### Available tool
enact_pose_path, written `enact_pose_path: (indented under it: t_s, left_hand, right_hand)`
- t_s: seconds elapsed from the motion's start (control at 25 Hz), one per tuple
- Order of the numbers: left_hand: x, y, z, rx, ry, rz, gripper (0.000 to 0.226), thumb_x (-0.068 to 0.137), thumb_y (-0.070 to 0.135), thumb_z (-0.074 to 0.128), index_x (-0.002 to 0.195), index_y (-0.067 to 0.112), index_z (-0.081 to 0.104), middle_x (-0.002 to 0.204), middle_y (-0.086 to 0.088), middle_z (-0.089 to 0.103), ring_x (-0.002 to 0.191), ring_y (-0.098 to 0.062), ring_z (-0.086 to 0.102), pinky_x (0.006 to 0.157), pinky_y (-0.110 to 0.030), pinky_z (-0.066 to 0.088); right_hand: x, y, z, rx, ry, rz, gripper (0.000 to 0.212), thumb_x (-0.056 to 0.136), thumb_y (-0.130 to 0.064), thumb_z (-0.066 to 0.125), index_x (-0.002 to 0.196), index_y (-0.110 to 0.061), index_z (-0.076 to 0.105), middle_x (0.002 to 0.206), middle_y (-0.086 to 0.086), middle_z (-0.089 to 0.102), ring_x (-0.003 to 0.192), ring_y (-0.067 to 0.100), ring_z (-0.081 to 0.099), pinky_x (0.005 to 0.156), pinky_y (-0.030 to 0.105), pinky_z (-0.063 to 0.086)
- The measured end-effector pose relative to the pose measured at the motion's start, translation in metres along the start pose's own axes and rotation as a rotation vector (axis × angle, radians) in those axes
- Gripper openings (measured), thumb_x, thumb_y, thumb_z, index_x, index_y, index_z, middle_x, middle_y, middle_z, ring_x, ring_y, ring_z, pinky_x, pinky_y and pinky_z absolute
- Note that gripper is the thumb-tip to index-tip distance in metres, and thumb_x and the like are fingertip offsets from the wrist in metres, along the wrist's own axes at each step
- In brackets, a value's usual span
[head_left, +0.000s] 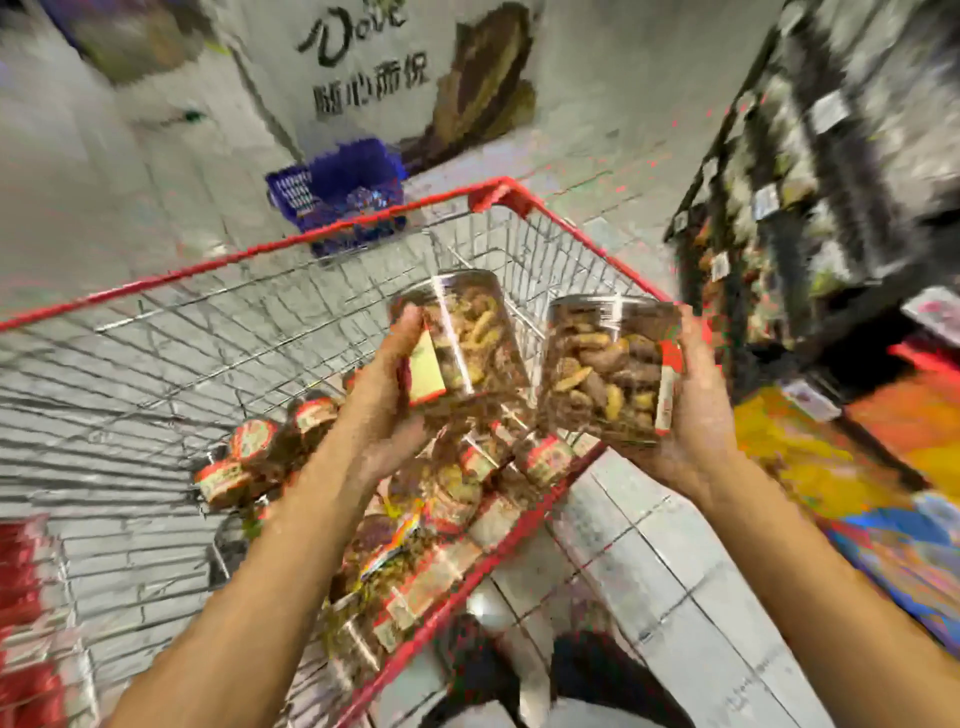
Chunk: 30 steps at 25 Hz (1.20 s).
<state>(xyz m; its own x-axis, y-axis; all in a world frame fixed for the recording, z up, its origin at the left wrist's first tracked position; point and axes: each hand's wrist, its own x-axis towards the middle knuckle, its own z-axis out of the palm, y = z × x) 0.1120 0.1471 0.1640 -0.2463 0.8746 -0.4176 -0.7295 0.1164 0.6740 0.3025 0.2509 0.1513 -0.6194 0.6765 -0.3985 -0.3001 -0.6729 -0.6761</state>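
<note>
Step in hand, as we judge it: transfer of 2 jars btw. cart and shelf; direction cannot be told.

1. Our left hand (395, 395) is clamped round the left cookie jar (472, 338), which is tilted.
2. Our right hand (696, 415) cups and grips the right cookie jar (608, 369), approx. upright.
3. Both jars hang in the air, side by side and not touching, over the right side of the red shopping cart (311, 239).
4. More jars (249, 452) lie in the cart below. The shelf unit (810, 171) stands to the right.

Next move, in our view: firm grip req'd on both jars, clear the cart rim, set down one jar at a time. Smooth walls prob. slip.
</note>
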Motion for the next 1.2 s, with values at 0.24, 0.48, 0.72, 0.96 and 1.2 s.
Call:
enact_pose_path:
  t_s: [0.24, 0.48, 0.72, 0.96, 1.2]
  left_hand:
    - [0.023, -0.106, 0.173, 0.137, -0.339, -0.192, 0.059, 0.066, 0.052, 0.053, 0.104, 0.009, 0.070, 0.097, -0.010, 0.073, 0.088, -0.019, 0.070, 0.079, -0.041, 0.058]
    - [0.044, -0.308, 0.343, 0.237, -0.492, -0.385, 0.054, 0.073, 0.056, 0.049, 0.103, 0.016, 0.069, 0.094, -0.004, 0.073, 0.084, -0.018, 0.070, 0.079, -0.041, 0.055]
    - [0.074, -0.448, 0.447, 0.322, -0.413, -0.265, 0.059, 0.066, 0.043, 0.061, 0.115, 0.010, 0.059, 0.096, -0.007, 0.067, 0.083, -0.020, 0.063, 0.079, -0.037, 0.054]
    - [0.165, -0.527, 0.527, 0.635, -0.522, 0.223, 0.052, 0.062, 0.038, 0.073, 0.104, 0.015, 0.053, 0.069, 0.015, 0.065, 0.054, 0.006, 0.056, 0.049, -0.010, 0.041]
    - [0.234, -0.574, 0.560, 0.909, -0.505, 0.506, 0.094, 0.058, 0.041, 0.084, 0.130, 0.011, 0.033, 0.131, -0.008, 0.051, 0.121, -0.021, 0.051, 0.102, -0.039, 0.042]
  right_hand:
    - [-0.108, -0.076, -0.128, 0.308, 0.338, -0.356, 0.068, 0.087, -0.066, 0.028, 0.083, -0.012, 0.069, 0.077, 0.007, 0.066, 0.072, 0.022, 0.064, 0.076, 0.033, 0.050]
    - [-0.238, -0.156, -0.331, 0.248, 0.629, -0.555, 0.071, 0.091, -0.063, 0.027, 0.064, -0.015, 0.072, 0.055, -0.001, 0.067, 0.048, 0.013, 0.064, 0.048, 0.021, 0.053]
    - [-0.285, -0.220, -0.471, 0.232, 0.833, -0.556, 0.075, 0.092, -0.064, 0.017, 0.069, -0.019, 0.073, 0.063, -0.001, 0.070, 0.059, 0.015, 0.067, 0.061, 0.026, 0.055]
    - [-0.258, -0.268, -0.577, 0.173, 0.872, -0.646, 0.072, 0.093, -0.062, 0.018, 0.076, -0.020, 0.074, 0.076, 0.000, 0.074, 0.075, 0.018, 0.069, 0.083, 0.037, 0.053]
    - [-0.236, -0.278, -0.624, 0.166, 0.873, -0.735, 0.059, 0.095, -0.056, 0.019, 0.085, -0.022, 0.067, 0.086, -0.001, 0.070, 0.087, 0.019, 0.068, 0.091, 0.045, 0.051]
